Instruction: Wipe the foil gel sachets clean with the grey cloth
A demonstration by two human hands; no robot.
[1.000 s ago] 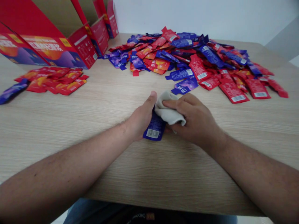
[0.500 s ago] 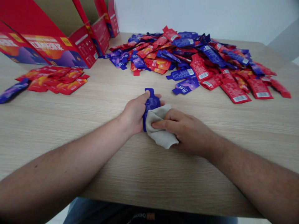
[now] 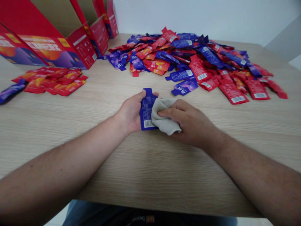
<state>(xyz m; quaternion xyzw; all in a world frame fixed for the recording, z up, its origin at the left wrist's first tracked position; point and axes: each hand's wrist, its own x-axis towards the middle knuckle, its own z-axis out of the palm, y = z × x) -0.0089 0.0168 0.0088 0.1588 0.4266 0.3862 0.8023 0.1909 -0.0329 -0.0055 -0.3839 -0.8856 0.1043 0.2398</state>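
Note:
My left hand (image 3: 131, 111) holds a blue sachet (image 3: 147, 110) upright over the table, thumb on its edge and fingers behind it. The sachet's printed back with a barcode faces me. In my right hand (image 3: 190, 122) is a bunched pale grey cloth (image 3: 164, 116), pinched under thumb and fingers. The cloth lies against the sachet's right side and covers part of it. Just beyond my hands, a blue sachet with a purple picture (image 3: 187, 86) lies flat on the table.
A large heap of red and blue sachets (image 3: 162, 51) spreads along the table's back. At left lie a smaller group of red sachets (image 3: 51, 81) and one blue sachet (image 3: 11, 91). Behind them stand open red boxes (image 3: 54, 53). The wooden table's (image 3: 150, 175) front edge is near my lap.
My right hand has moved the cloth slightly up and off the sachet's lower part, so the barcode now shows. The sachet has turned more towards me in my left hand.

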